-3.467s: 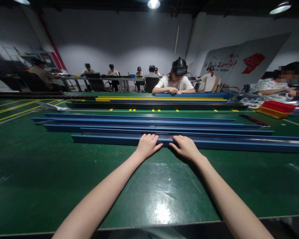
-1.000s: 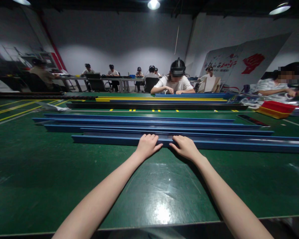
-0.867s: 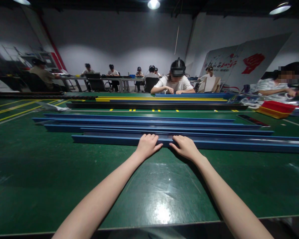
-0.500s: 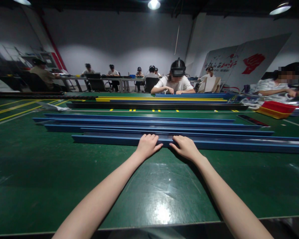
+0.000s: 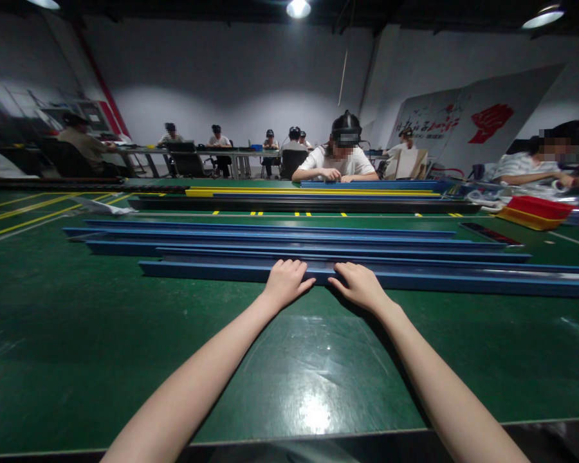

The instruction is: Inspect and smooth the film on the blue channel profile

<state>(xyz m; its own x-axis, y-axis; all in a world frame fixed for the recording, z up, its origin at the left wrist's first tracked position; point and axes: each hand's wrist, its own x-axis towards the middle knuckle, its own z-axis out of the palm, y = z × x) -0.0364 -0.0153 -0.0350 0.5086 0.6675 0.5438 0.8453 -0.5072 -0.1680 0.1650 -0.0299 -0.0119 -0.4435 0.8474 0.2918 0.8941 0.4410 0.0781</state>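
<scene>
The nearest long blue channel [image 5: 202, 270], a straight profile with raised edges, lies crosswise on the green table. My left hand [image 5: 284, 283] grips it left of its middle part, fingers over the front wall and thumb on the near face. A short gap to the right, my right hand [image 5: 361, 284] holds the same channel in a mirrored grip. My fingertips are hidden inside the channel. Just behind it, more blue channels [image 5: 270, 251] lie roughly parallel on the table, apart from my hands.
Farther back on the green table [image 5: 101, 334] lie a black profile [image 5: 280, 206] and yellow profiles [image 5: 289, 192]. A phone-like dark slab [image 5: 492, 234] and a red bin [image 5: 538, 209] are at right. Across the table a person [image 5: 345, 154] leans over another blue piece.
Both my hands and the blue channel stay where they were. Only the hand of the person across the table has shifted slightly.
</scene>
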